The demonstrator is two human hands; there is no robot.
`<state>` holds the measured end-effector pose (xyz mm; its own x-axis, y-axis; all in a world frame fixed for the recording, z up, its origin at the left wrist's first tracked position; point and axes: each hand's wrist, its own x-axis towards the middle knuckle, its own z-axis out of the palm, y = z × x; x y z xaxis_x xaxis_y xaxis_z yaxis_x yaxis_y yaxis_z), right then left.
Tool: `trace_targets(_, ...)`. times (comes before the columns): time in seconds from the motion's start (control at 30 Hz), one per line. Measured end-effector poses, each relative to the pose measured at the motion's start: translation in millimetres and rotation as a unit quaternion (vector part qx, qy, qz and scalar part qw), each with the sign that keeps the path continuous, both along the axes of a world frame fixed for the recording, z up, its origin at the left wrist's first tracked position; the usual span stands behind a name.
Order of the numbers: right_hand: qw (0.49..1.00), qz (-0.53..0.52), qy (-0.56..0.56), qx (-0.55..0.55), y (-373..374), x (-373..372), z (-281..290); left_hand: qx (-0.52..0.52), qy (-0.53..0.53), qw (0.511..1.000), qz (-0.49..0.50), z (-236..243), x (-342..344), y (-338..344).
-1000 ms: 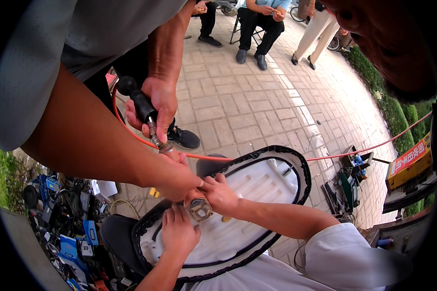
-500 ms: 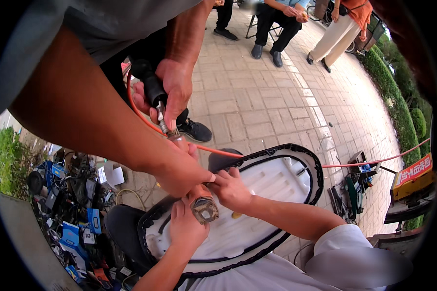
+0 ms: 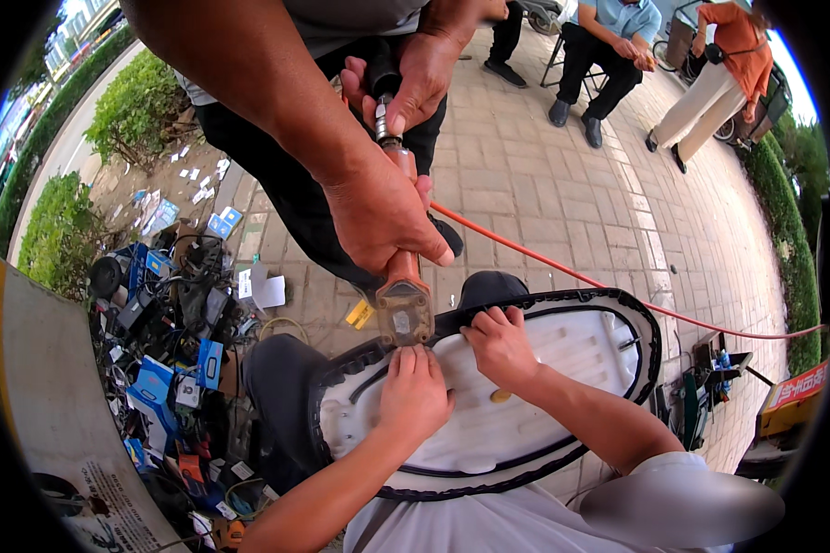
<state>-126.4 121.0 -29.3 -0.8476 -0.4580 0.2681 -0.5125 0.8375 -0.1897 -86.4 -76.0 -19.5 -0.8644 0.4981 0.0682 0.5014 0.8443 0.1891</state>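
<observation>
An upside-down scooter seat lies across my lap, with a white plastic base (image 3: 563,364) and a black seat cover (image 3: 656,346) gathered over its rim. At the far left edge, my left hand (image 3: 413,396) is closed, fingertips pressing the cover. My right hand (image 3: 505,355) pinches the cover a little farther right along that edge. Right at my left fingertips is the square head of an orange air stapler (image 3: 406,309). A standing co-worker grips its body with one hand (image 3: 378,217); the co-worker's other hand (image 3: 421,88) is by the black hose fitting.
An orange air hose (image 3: 544,258) runs across the paving behind the seat. To my left lies a heap of boxes and parts (image 3: 171,369), beside a pale panel (image 3: 60,405). Dark equipment (image 3: 705,378) stands at right. People sit and stand at the back.
The stapler head has moved from over the seat's inside, between my hands, to the far rim. My right hand and the co-worker's hand have come apart. The whole view has shifted.
</observation>
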Motion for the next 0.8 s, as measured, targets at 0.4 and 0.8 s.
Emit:
trace_targets(0.4,1.000,0.002,0.002,0.006,-1.9,-1.1,0.3,0.004,0.002,1.000,0.005,0.3,0.4,-1.8)
trace_targets(0.8,0.999,0.007,0.003,-0.032,0.7,-4.2,0.9,0.001,0.010,1.000,0.003,0.1,-1.2,-0.7)
